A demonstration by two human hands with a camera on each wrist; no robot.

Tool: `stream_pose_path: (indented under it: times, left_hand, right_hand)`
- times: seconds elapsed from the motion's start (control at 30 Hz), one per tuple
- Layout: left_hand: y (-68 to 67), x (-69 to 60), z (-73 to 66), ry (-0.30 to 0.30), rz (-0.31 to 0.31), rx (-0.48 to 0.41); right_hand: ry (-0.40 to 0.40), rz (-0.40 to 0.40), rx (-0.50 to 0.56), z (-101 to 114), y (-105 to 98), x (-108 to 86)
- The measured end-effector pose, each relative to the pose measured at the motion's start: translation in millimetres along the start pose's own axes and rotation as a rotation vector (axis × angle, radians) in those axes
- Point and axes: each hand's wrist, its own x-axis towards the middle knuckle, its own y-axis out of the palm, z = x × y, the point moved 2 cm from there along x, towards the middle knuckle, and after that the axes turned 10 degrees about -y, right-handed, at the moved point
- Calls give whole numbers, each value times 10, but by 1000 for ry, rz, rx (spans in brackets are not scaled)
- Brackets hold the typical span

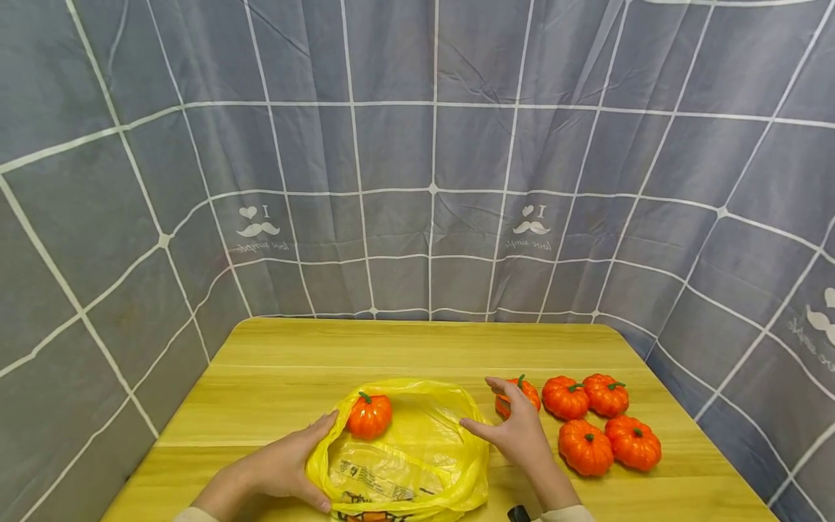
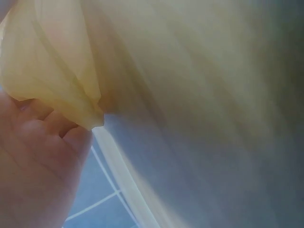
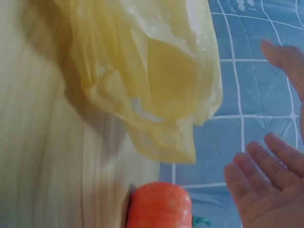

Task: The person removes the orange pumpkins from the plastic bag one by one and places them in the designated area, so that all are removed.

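Note:
A yellow plastic bag (image 1: pixel 466 478) lies with its mouth wide on the wooden table, printing visible inside. One small orange toy pumpkin (image 1: pixel 370 416) with a green stem is inside, by the left rim. My left hand (image 1: pixel 280 460) holds the bag's left side, thumb toward the front and fingers toward the back; in the left wrist view yellow film (image 2: pixel 52 71) hides its fingertips. Between bag and pumpkins, my right hand (image 1: pixel 518 428) hovers with thumb and fingers spread, holding nothing. Behind its fingers sits another pumpkin (image 1: pixel 530 394), partly covered; it may be the one (image 3: pixel 160 205) in the right wrist view.
Several more orange pumpkins (image 1: pixel 586 447) stand grouped on the right side of the table (image 1: pixel 280 348). A small black object (image 1: pixel 518 513) shows at the front edge by the right wrist. Grey curtains (image 1: pixel 398 145) with white grid lines surround the table's back and sides.

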Motion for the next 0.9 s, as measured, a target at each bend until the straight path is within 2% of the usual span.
stream_pose_path:
  times: [0.1, 0.27, 0.53, 0.9]
  left_hand:
    - [0, -2, -6, -4, -3, 0]
    - [2, -10, -7, 10, -26, 10]
    - [13, -8, -2, 21, -25, -2]
    - [33, -14, -4, 58, -37, 25]
  right_hand:
    - [-43, 23, 59, 36, 100, 20]
    - [-106, 98, 66, 119, 278, 30]
    - [-64, 272, 127, 232, 590, 32]
    - [-37, 363, 118, 400, 1007, 24]
